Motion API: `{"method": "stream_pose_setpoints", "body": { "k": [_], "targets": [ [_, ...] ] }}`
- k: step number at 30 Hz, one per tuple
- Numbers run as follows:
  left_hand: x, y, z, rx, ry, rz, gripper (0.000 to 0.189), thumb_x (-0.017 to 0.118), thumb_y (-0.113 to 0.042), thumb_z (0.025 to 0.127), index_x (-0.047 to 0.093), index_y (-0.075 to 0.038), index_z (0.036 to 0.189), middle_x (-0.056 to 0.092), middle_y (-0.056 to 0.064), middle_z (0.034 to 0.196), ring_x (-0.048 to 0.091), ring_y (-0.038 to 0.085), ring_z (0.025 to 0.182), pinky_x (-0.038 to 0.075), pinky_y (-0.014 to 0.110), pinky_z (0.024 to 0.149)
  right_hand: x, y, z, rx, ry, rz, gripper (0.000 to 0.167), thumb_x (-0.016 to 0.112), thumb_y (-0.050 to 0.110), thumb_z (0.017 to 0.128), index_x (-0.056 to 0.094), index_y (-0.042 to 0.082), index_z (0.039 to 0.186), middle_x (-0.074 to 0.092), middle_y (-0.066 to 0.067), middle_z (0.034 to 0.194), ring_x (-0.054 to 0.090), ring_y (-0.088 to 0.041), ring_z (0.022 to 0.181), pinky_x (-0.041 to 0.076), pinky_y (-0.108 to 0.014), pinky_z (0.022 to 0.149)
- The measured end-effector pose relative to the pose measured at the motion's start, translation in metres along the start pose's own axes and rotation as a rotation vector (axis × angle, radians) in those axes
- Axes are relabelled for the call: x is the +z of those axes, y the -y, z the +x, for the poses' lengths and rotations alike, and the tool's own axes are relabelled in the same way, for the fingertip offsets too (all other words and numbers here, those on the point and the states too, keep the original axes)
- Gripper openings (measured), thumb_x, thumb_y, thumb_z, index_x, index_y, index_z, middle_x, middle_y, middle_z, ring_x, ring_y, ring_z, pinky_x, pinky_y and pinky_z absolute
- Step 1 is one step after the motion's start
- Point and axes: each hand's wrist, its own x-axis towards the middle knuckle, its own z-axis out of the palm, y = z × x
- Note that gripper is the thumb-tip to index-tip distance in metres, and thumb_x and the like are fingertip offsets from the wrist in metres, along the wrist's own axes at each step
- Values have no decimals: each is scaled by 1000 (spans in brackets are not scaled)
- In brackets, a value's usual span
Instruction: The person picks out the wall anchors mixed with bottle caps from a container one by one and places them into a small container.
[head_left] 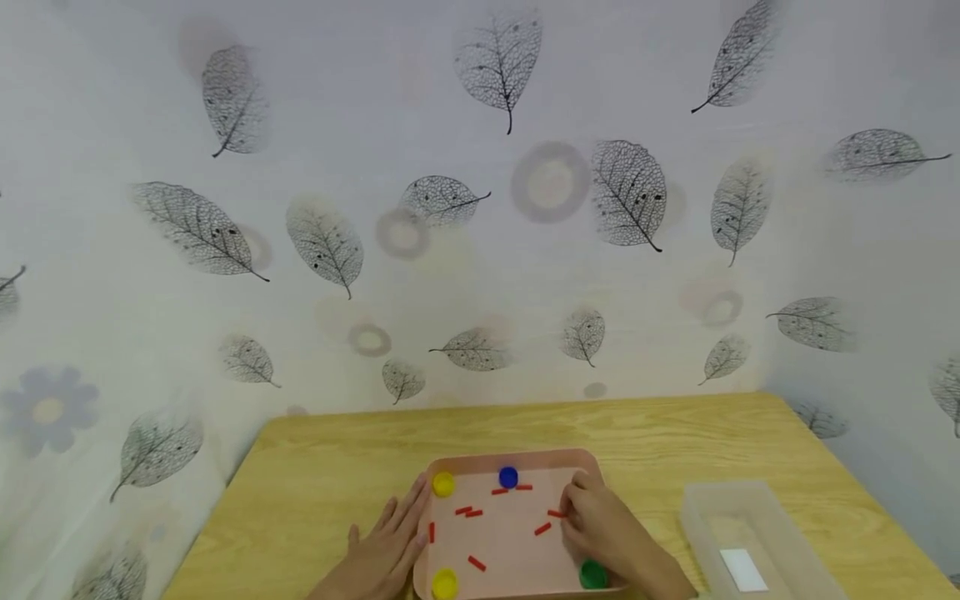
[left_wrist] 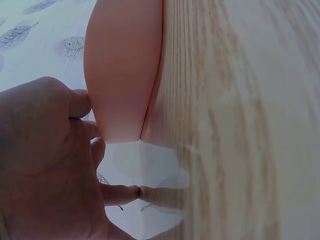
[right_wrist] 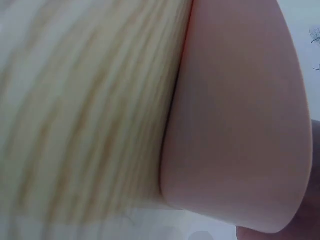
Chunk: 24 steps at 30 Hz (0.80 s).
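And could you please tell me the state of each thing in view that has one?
Tray: open, on table
Red sticks: scattered in tray
Discs: spaced apart in tray
Box: open, card inside
Left hand: spread, touching tray
Right hand: curled, grip hidden

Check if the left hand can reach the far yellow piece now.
Probably yes: the left hand is at the pink tray, close to the far yellow piece, with seemingly only the tray's left wall between them.
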Motion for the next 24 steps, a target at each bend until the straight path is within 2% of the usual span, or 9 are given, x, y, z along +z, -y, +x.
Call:
{"method": "stream_pose_setpoints", "body": {
  "k": [5, 12, 18, 24],
  "targets": [
    [3, 4, -1, -23, 8, 1, 65, 29, -54, 110, 16, -26, 167, 12, -4, 172, 29, 45, 149, 7, 93, 92, 4, 1, 0, -26, 4, -21, 18, 77, 2, 81, 63, 13, 78, 43, 9, 86, 44, -1, 71, 46, -18, 61],
    [5, 7, 0, -13, 4, 11, 64, 29, -53, 111, 16, -25, 166, 12, -3, 172, 30, 47, 148, 9, 94, 90, 6, 1, -2, -61, -52, -25, 20, 77, 1, 78, 62, 14, 77, 42, 10, 84, 42, -1, 72, 44, -17, 60],
    [5, 7, 2, 7, -6, 15, 63, 29, -51, 111, 17, -24, 167, 11, -3, 172, 30, 46, 148, 9, 94, 90, 7, 0, -2, -47, -78, 8, 20, 78, 1, 78, 62, 14, 79, 42, 11, 84, 40, 2, 72, 44, -15, 60],
    [4, 5, 4, 18, -20, 18, 62, 29, -50, 111, 16, -25, 167, 10, -4, 172, 29, 46, 149, 9, 94, 90, 2, 1, -1, 4, -60, 66, 19, 75, 2, 87, 61, 15, 84, 45, 11, 86, 42, 2, 71, 46, -18, 61]
  ]
}}
